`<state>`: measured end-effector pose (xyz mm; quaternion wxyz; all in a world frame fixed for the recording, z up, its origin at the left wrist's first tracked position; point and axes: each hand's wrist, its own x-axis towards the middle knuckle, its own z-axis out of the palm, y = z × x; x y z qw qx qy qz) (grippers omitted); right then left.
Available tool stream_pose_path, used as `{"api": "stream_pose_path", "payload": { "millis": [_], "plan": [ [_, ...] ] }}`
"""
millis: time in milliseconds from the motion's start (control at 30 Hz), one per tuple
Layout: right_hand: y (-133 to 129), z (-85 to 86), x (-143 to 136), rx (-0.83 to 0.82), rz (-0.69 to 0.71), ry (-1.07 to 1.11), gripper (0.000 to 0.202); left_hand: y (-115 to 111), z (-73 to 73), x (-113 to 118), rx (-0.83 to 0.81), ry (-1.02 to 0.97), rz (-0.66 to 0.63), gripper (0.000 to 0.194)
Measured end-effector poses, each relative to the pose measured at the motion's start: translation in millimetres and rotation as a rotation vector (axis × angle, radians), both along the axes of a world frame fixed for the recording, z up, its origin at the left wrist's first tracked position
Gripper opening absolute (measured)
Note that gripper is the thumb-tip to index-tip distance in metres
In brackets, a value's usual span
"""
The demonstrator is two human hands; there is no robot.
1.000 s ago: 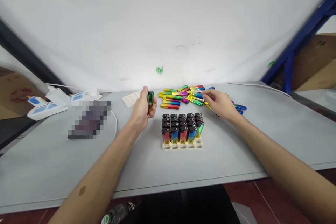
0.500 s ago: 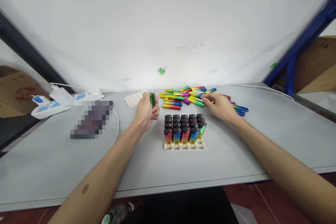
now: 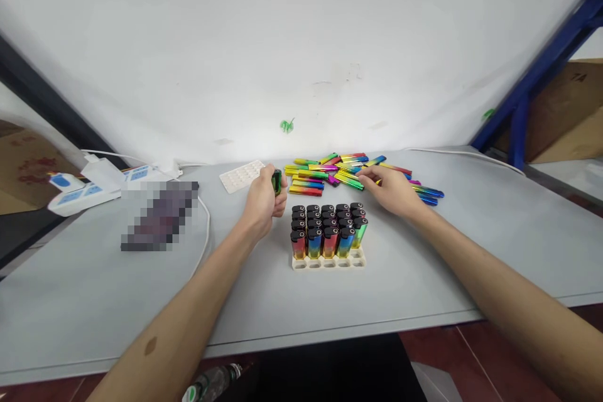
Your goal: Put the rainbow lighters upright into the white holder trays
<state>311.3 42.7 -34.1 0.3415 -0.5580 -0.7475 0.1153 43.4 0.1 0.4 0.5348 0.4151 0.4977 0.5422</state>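
Left hand (image 3: 262, 202) is clamping a glossy green lighter (image 3: 277, 182). Right hand (image 3: 394, 191), nearer, is adjoining a far, metallic green-yellow elongated casing (image 3: 350, 181), lying left, slanting near-right; fingertip closure unclear.

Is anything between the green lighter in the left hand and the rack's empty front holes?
Partly: the standing lighters are between the green lighter in the left hand and the rack's right-hand front holes. Nothing visible blocks the way round their left side.
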Motion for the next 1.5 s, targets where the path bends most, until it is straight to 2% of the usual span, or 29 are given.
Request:
{"api": "stream_pose_path", "payload": {
  "millis": [167,367,567,700,800,867,1000,1100,1200,1333,1500],
  "plan": [
    [-0.5,0.3,-0.9,-0.012,0.002,-0.017,0.025,-1.4,4.4,-2.0,0.066,-0.051,-0.038,0.021],
    [0.2,-0.5,-0.8,-0.028,0.014,-0.004,0.024,-2.1,4.7,-1.2,0.060,-0.041,-0.036,0.023],
    [-4.4,2.2,-5.5,0.005,0.060,0.036,0.024,-4.6,-2.1,1.0,0.075,0.215,-0.106,0.030],
    [-18.0,14.1,-16.0,-0.031,0.170,0.208,0.027,-7.4,-3.5,0.9,0.085,0.340,-0.159,0.010],
    [-29.1,23.8,-23.8,-0.133,0.334,0.398,0.035,-8.0,-0.8,1.3,0.102,0.457,-0.148,0.021],
    [-33.4,26.9,-27.1,-0.202,0.431,0.521,0.038,-8.3,1.5,2.4,0.170,0.495,-0.201,0.021],
    [-33.8,24.2,-29.8,-0.314,0.543,0.669,0.044,-8.5,3.1,4.9,0.233,0.459,-0.333,0.021],
    [-32.4,20.2,-31.4,-0.375,0.591,0.727,0.046,-7.3,0.4,5.7,0.260,0.406,-0.289,0.020],
    [-33.0,18.3,-34.2,-0.367,0.555,0.724,0.039,-6.1,-2.3,6.2,0.278,0.350,-0.239,0.018],
    [-32.2,16.4,-36.0,-0.253,0.390,0.669,0.027,-6.1,-2.1,7.6,0.253,0.352,-0.266,0.017],
    [-20.7,16.7,-25.1,-0.187,0.233,0.749,0.030,-5.2,-2.3,8.7,0.233,0.378,-0.241,0.036]
  ]
}}
